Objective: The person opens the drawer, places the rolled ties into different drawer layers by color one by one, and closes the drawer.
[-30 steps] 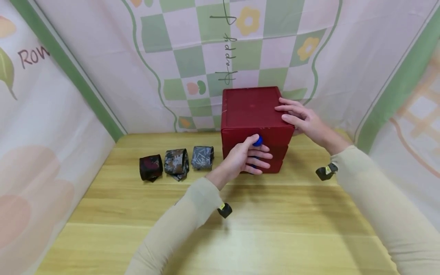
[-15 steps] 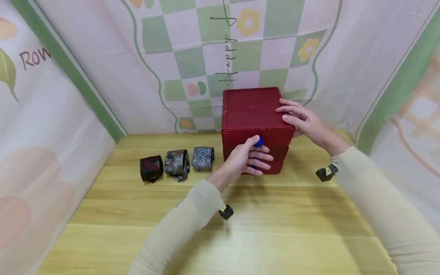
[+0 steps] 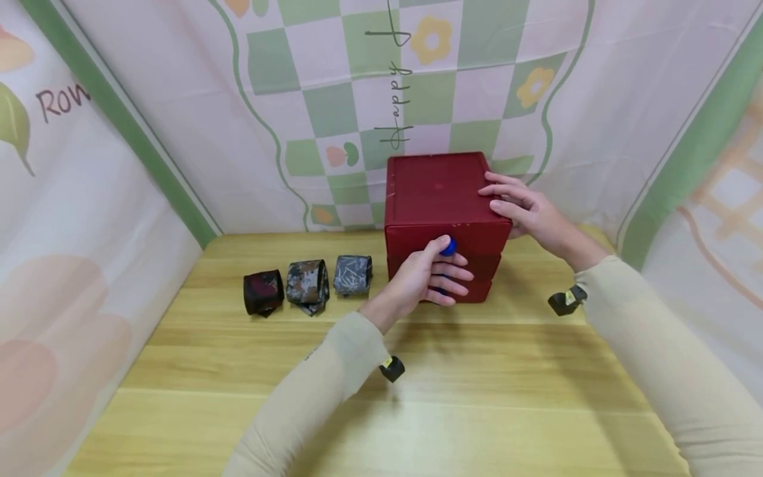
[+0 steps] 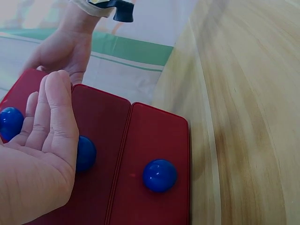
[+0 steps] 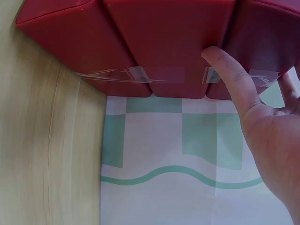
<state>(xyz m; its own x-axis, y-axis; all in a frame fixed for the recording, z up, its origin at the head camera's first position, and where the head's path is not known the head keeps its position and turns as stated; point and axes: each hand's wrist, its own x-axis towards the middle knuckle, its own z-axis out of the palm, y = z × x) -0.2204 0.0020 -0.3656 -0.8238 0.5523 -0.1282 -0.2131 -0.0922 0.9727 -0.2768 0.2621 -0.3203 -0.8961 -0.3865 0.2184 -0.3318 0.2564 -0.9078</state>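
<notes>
A red three-drawer box (image 3: 438,189) stands on the table against the back cloth, its drawers closed. My left hand (image 3: 411,275) is at its front, pinching the top blue knob (image 3: 448,246) between thumb and index finger. The other left fingers stay stretched out before the lower drawers. Two more blue knobs, the middle one (image 4: 86,153) and the bottom one (image 4: 160,176), show in the left wrist view. My right hand (image 3: 533,209) rests spread over the box's top right edge. In the right wrist view, one of its fingers (image 5: 229,70) touches the side.
Three rolled neckties lie in a row left of the box: a dark red-black one (image 3: 263,293), a mottled one (image 3: 306,285) and a grey one (image 3: 353,275). Patterned cloth walls (image 3: 322,79) enclose the wooden table (image 3: 477,391) at the back and both sides.
Both hands keep their places on the box. The head view has shifted very slightly; the box and neckties stay put.
</notes>
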